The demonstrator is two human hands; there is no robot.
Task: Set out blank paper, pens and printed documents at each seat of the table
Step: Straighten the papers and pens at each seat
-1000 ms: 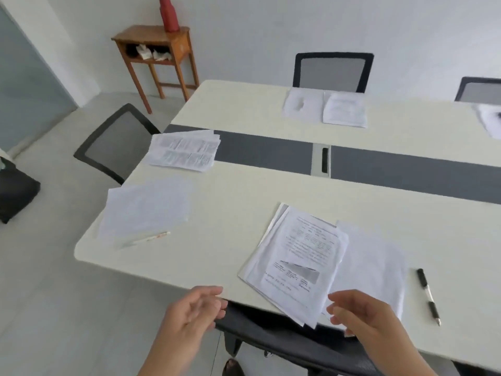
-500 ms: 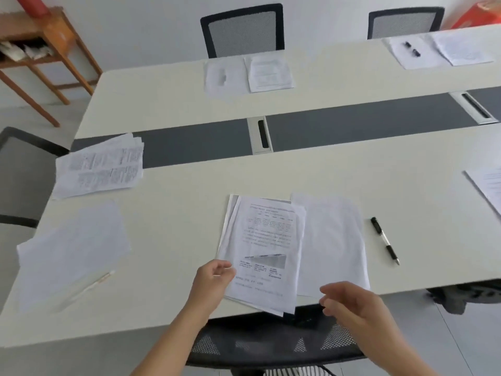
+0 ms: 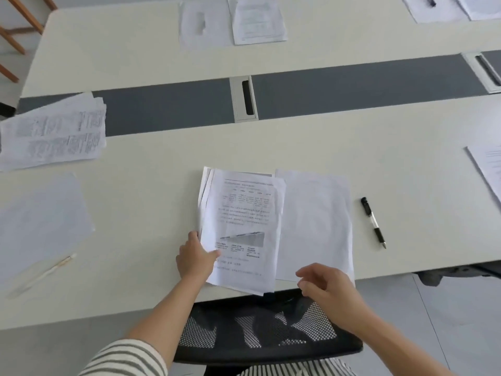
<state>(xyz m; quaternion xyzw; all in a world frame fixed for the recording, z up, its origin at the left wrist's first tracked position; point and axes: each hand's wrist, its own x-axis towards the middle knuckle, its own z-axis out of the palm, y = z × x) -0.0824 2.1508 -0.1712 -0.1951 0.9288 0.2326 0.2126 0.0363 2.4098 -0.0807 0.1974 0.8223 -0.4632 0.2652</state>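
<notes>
- Pinching the left edge of the printed stack (image 3: 241,229) with the left hand (image 3: 195,257): thumb laid on top, fingers (image 3: 193,236) curled against the edge.
- Keeping that stack flat on the counter (image 3: 151,202), with its lower corner overhanging the near rim above the chair (image 3: 260,329).
- Hovering the right hand (image 3: 328,291) over the near corner of the blank sheet (image 3: 315,226); fingers loosely curled, gripping nothing visible. Cannot tell whether they touch the paper.
- Logged at this seat: blank sheet just right of the stack, its left edge tucked under it; black pen (image 3: 373,222) lying apart to the right.
- Judged nearly complete here, pending squaring of the stack, which shows several fanned sheets.
- Judged done across the counter: far blank sheet (image 3: 204,23) beside far printout (image 3: 259,20), with a dark blur on the sheet, probably a pen.
- Judged done at far right too: corner sheet (image 3: 433,9) carrying a dark pen, second page beside it, partly cropped.
- Judged open at the left end: loose printed pile (image 3: 54,131), left blank sheet (image 3: 40,218), pale pen (image 3: 43,272); possibly supply, possibly a seat.
- Noted one cropped printout (image 3: 488,169) at the right edge; that seat not assessable.
</notes>
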